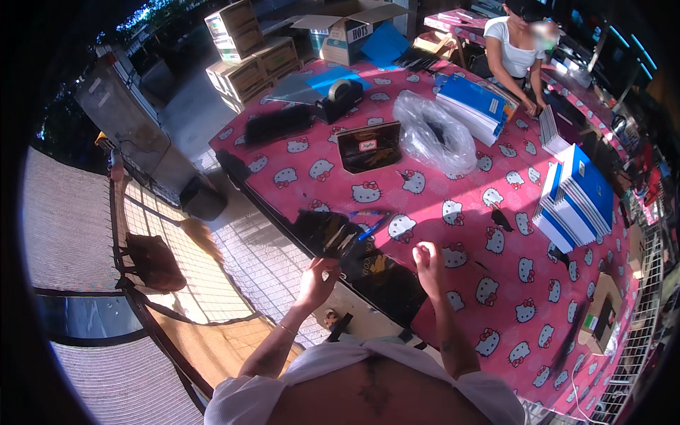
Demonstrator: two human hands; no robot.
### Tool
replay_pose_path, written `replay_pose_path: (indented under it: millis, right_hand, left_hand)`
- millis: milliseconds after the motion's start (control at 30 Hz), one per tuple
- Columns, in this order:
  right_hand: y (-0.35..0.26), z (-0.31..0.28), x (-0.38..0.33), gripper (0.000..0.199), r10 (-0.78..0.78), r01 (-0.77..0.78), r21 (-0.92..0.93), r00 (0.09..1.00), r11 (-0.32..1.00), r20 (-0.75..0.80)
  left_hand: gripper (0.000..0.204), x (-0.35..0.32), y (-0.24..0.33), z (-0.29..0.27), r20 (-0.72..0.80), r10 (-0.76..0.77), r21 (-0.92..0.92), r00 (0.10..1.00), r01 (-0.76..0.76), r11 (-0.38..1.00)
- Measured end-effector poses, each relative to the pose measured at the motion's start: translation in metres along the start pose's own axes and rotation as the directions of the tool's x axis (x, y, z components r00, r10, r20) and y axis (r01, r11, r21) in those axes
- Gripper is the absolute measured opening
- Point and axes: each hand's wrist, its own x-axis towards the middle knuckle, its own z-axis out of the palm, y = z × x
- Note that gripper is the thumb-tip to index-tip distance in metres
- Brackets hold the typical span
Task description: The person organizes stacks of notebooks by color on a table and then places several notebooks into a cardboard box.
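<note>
Left hand [316, 278] and right hand [428, 261] pinching black glossy sheet [375, 273], blue pens [370, 225] beyond, blue book stacks [577, 198] right, clear bag [433, 134], cardboard boxes [248, 53] far left.

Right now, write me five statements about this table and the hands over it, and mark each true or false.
1. The tablecloth is pink with cartoon cat faces. True.
2. The left hand rests on the blue booklet stacks. False: it is at the black glossy sheet on the near edge.
3. A black tape dispenser stands at the far end. True.
4. The clear plastic bag hangs off the table. False: it lies on the cloth.
5. A blue pen lies near the right hand. True.
</note>
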Motion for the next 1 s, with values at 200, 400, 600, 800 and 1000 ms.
replay_pose_path:
  millis: [200, 400, 600, 800, 1000]
  right_hand:
    - [-0.049, 0.126, 0.109, 0.064, -0.192, 0.145, -0.404, 0.978, 0.903, -0.079]
    - [-0.073, 0.170, 0.271, 0.069, -0.403, 0.296, -0.758, 0.914, 0.582, 0.048]
    - [-0.111, 0.179, 0.301, 0.031, -0.247, 0.442, -0.449, 0.869, 0.776, 0.428]
    - [-0.192, 0.252, 0.208, 0.021, -0.299, 0.459, -0.395, 0.865, 0.796, 0.403]
    - [-0.207, 0.308, 0.157, 0.020, -0.255, 0.442, -0.329, 0.839, 0.834, 0.481]
  left_hand:
    - [0.026, -0.027, -0.079, -0.120, 0.103, -0.062, 0.075, 0.993, 0.054, 0.996]
    - [0.025, 0.000, -0.140, -0.199, 0.059, -0.084, 0.080, 0.995, 0.080, 0.994]
    - [0.025, 0.042, -0.174, -0.229, 0.082, 0.010, -0.037, 0.997, -0.007, 0.999]
    - [0.024, 0.097, -0.234, -0.260, 0.128, -0.094, -0.051, 0.987, 0.101, 0.994]
    - [0.024, 0.174, -0.259, -0.321, 0.124, -0.135, -0.058, 0.983, 0.143, 0.988]
